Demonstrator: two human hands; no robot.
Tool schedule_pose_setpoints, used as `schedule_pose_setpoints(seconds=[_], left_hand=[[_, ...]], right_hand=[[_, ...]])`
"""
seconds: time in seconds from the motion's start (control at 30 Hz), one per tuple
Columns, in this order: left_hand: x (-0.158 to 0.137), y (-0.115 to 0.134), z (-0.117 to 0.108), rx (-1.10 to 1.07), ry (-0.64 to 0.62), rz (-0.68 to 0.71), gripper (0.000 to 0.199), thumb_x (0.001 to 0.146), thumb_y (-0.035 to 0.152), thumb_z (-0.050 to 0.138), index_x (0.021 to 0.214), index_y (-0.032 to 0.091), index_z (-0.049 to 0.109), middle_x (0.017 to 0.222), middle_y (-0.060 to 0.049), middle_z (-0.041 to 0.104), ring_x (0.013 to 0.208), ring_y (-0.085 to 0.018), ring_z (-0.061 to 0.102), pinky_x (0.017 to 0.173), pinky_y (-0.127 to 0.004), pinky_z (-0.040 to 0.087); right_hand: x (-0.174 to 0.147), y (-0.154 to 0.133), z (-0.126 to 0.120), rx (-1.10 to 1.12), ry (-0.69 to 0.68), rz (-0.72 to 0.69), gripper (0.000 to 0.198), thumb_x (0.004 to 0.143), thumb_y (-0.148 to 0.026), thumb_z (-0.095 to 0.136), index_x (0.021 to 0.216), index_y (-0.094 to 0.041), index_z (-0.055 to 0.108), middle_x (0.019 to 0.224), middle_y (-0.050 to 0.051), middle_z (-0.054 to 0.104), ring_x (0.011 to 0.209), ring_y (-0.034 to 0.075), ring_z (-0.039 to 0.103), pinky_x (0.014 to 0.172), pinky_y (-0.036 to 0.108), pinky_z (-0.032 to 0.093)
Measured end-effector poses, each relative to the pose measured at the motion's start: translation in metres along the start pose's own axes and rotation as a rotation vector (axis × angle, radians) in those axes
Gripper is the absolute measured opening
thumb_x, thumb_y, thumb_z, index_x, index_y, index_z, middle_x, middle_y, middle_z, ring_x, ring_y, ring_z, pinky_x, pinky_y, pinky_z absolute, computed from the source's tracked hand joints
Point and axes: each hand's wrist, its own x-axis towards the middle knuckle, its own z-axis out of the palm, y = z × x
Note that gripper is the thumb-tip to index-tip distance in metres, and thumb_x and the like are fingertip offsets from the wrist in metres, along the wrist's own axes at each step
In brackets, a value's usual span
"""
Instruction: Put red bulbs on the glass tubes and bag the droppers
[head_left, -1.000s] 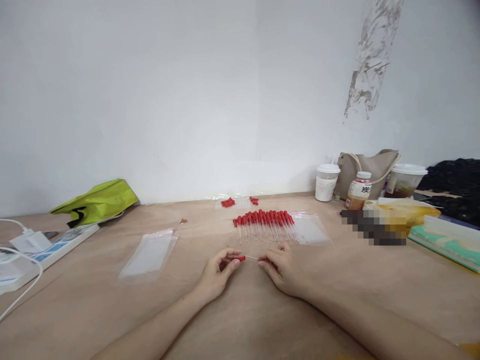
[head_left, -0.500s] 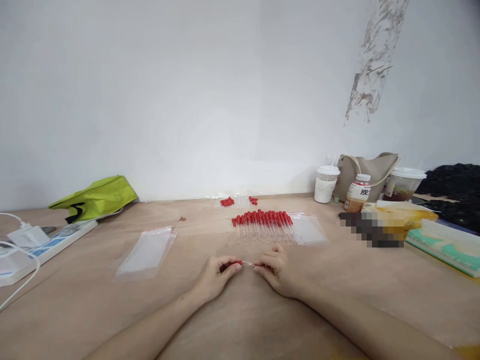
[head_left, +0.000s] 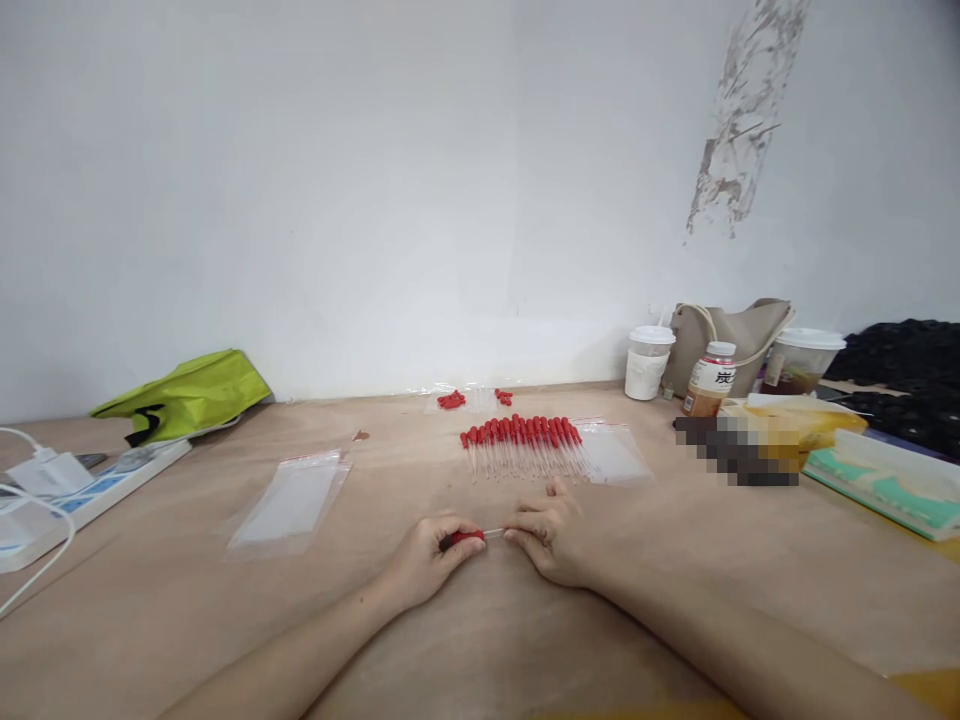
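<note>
My left hand [head_left: 433,556] is closed around a red rubber bulb [head_left: 468,537], gripped between thumb and fingers. From the bulb a thin clear dropper tube [head_left: 493,532] runs to the right. My right hand [head_left: 551,540] pinches the far end of that tube, so its tip is hidden by the fingers. Just beyond my hands lies a row of several droppers [head_left: 525,447], red bulbs pointing away and clear tubes pointing toward me. Loose red bulbs [head_left: 451,400] lie in a small pile farther back, on clear plastic by the wall.
Clear zip bags lie on the left [head_left: 289,500] and beside the dropper row [head_left: 611,452]. A power strip [head_left: 97,500] and a lime-green bag [head_left: 187,395] are at far left. Rightward stand a white cup [head_left: 646,365], a bottle [head_left: 709,380], a grey handbag [head_left: 739,335] and a green-white box [head_left: 885,485].
The bulb and tube have come closer to level between my hands, and more of the red bulb shows. Both hands keep their grip. The camera view has shifted slightly.
</note>
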Motion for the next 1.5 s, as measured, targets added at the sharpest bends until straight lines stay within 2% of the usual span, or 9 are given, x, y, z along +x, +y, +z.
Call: schedule_pose_setpoints(seconds=[0.53,0.73,0.9,0.97,1.03,1.13,1.23,1.3,1.5], left_hand=[[0.002,0.004,-0.005,0.043,-0.027,0.108,0.019,0.083,0.029,0.048,0.084,0.018,0.064,0.076,-0.003,0.062,0.071,-0.015,0.056,0.065,-0.022,0.041],[0.008,-0.005,-0.029,0.152,-0.105,0.210,0.024,0.084,0.034,0.047,0.090,0.021,0.066,0.078,-0.005,0.064,0.074,-0.018,0.056,0.070,-0.027,0.040],[0.005,-0.008,-0.037,0.204,-0.246,0.273,0.026,0.085,0.034,0.044,0.089,0.025,0.068,0.075,-0.006,0.065,0.073,-0.019,0.057,0.077,-0.031,0.039],[0.004,-0.012,-0.035,0.176,-0.181,0.258,0.024,0.084,0.034,0.046,0.097,0.026,0.065,0.085,-0.005,0.066,0.081,-0.019,0.057,0.081,-0.032,0.039],[0.003,-0.019,-0.030,0.118,0.022,0.161,0.033,0.081,0.034,0.051,0.113,0.026,0.054,0.103,-0.005,0.061,0.094,-0.020,0.053,0.086,-0.033,0.038],[0.003,-0.035,-0.022,0.008,0.272,-0.054,0.052,0.077,0.033,0.055,0.125,0.024,0.038,0.117,-0.007,0.051,0.100,-0.020,0.050,0.086,-0.034,0.039],[0.004,-0.048,-0.017,-0.049,0.262,-0.176,0.048,0.076,0.033,0.056,0.120,0.020,0.043,0.115,-0.008,0.052,0.100,-0.021,0.051,0.084,-0.034,0.041],[0.004,-0.051,-0.018,-0.026,0.216,-0.175,0.040,0.076,0.033,0.056,0.113,0.020,0.050,0.112,-0.008,0.053,0.100,-0.022,0.050,0.085,-0.035,0.040],[0.002,-0.046,-0.020,0.104,0.144,-0.140,0.026,0.076,0.030,0.055,0.100,0.021,0.059,0.114,-0.009,0.047,0.106,-0.023,0.046,0.089,-0.038,0.037]], right_hand=[[0.004,-0.012,0.007,0.148,-0.108,0.117,0.028,0.087,-0.025,0.036,0.069,-0.019,0.057,0.065,-0.003,0.062,0.057,0.009,0.048,0.068,0.029,0.026],[0.005,-0.017,-0.005,0.087,-0.094,0.032,0.026,0.087,-0.024,0.035,0.077,-0.020,0.058,0.073,-0.001,0.063,0.068,0.011,0.050,0.071,0.031,0.024],[0.000,-0.023,-0.006,-0.007,-0.094,-0.015,0.020,0.081,-0.024,0.043,0.072,-0.021,0.060,0.067,0.000,0.061,0.070,0.013,0.049,0.072,0.033,0.022],[0.000,-0.024,-0.007,-0.033,-0.068,-0.012,0.020,0.080,-0.025,0.044,0.070,-0.021,0.061,0.066,0.001,0.060,0.070,0.014,0.048,0.072,0.033,0.022],[0.002,-0.022,-0.009,-0.012,-0.035,0.056,0.020,0.079,-0.025,0.045,0.069,-0.020,0.061,0.068,0.002,0.061,0.069,0.014,0.049,0.072,0.033,0.023],[0.014,-0.006,-0.011,0.084,0.019,0.313,0.023,0.080,-0.029,0.044,0.069,-0.021,0.062,0.068,-0.001,0.063,0.065,0.013,0.052,0.072,0.031,0.027],[0.036,0.019,-0.011,0.131,0.077,0.623,0.032,0.080,-0.037,0.040,0.063,-0.020,0.061,0.062,-0.001,0.063,0.059,0.013,0.053,0.066,0.028,0.031],[0.054,0.033,-0.007,0.082,0.097,0.757,0.034,0.078,-0.038,0.041,0.057,-0.019,0.059,0.059,0.000,0.062,0.059,0.014,0.054,0.066,0.028,0.033],[0.093,0.044,0.019,-0.006,0.096,0.887,0.031,0.075,-0.031,0.044,0.051,-0.020,0.059,0.059,0.004,0.062,0.065,0.018,0.057,0.073,0.034,0.033]])
